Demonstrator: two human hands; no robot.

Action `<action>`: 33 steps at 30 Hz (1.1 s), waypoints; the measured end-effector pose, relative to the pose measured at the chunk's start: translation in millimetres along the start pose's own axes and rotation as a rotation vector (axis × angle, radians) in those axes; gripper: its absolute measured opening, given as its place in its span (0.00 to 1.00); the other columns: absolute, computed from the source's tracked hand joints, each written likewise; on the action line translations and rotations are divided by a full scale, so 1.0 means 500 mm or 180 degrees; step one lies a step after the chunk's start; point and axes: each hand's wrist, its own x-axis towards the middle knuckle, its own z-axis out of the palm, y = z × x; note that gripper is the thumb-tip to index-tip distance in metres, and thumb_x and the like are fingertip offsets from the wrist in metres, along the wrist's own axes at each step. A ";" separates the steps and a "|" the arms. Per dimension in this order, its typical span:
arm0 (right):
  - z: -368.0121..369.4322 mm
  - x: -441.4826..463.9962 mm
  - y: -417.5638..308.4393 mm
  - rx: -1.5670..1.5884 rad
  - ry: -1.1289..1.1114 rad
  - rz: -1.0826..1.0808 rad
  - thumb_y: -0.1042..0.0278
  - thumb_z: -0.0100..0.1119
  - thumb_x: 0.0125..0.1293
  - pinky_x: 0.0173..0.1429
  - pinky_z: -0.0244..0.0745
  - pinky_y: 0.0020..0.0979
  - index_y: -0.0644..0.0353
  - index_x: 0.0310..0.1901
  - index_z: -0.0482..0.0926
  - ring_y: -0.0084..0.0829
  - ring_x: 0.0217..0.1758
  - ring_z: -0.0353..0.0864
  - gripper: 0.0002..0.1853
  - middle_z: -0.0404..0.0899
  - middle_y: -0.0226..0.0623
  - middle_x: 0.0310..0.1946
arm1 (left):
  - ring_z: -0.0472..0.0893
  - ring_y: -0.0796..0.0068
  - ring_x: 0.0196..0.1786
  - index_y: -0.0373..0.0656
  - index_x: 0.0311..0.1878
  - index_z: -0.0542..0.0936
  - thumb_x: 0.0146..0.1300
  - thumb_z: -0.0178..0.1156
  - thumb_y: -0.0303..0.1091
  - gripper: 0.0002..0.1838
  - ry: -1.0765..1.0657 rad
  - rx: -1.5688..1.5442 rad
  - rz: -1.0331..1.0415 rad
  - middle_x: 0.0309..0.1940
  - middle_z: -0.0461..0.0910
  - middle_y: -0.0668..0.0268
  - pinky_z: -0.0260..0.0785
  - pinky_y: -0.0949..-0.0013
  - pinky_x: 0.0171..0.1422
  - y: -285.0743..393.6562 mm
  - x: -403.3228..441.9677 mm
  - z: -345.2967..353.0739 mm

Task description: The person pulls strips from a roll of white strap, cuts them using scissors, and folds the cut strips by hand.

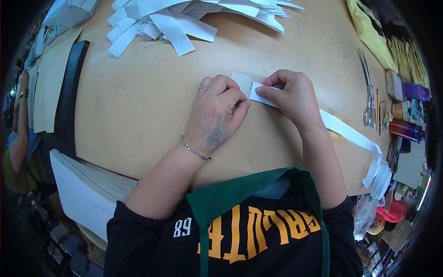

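My left hand [219, 108], with a ring and a bracelet, has its fingers bent and pinched at the edge of a small pale rectangular piece [242, 81]. My right hand [291, 94] pinches a white strip [344, 127] between thumb and fingers, near the strip's end. That end meets the pale piece between my two hands. From under my right wrist the strip runs right, towards a white roll [382, 179] at the table's right edge. My left fingertips hide part of the pale piece.
Many cut white strips [184, 23] are heaped at the table's far side. Scissors [368, 101] and a pencil [378, 111] lie at the right, near a dark red bottle [406, 130]. White sheets [87, 184] are stacked at the lower left. Another person's arm [19, 124] shows at far left.
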 end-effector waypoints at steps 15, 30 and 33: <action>-0.001 0.006 0.000 0.0085 -0.0092 0.0153 0.66 0.70 0.49 0.40 0.76 0.31 0.65 0.30 0.82 0.34 0.31 0.82 0.12 0.82 0.43 0.27 | 0.72 0.62 0.41 0.40 0.26 0.80 0.46 0.66 0.24 0.04 -0.0038 0.0006 -0.0044 0.35 0.75 0.62 0.67 0.65 0.46 0.004 0.000 -0.003; 0.000 0.009 0.004 -0.0039 -0.0104 -0.0004 0.67 0.70 0.49 0.33 0.72 0.29 0.65 0.28 0.81 0.29 0.27 0.78 0.10 0.80 0.39 0.24 | 0.74 0.61 0.40 0.39 0.29 0.80 0.46 0.65 0.23 0.05 -0.0062 0.0182 0.0295 0.35 0.76 0.62 0.69 0.65 0.44 0.009 -0.001 -0.004; -0.004 0.015 0.001 -0.0019 -0.0209 0.0041 0.69 0.70 0.50 0.28 0.72 0.27 0.65 0.27 0.79 0.25 0.24 0.77 0.10 0.79 0.37 0.22 | 0.77 0.61 0.41 0.38 0.32 0.80 0.46 0.63 0.21 0.08 -0.0106 0.0285 0.0884 0.36 0.76 0.60 0.71 0.64 0.44 0.016 -0.006 0.002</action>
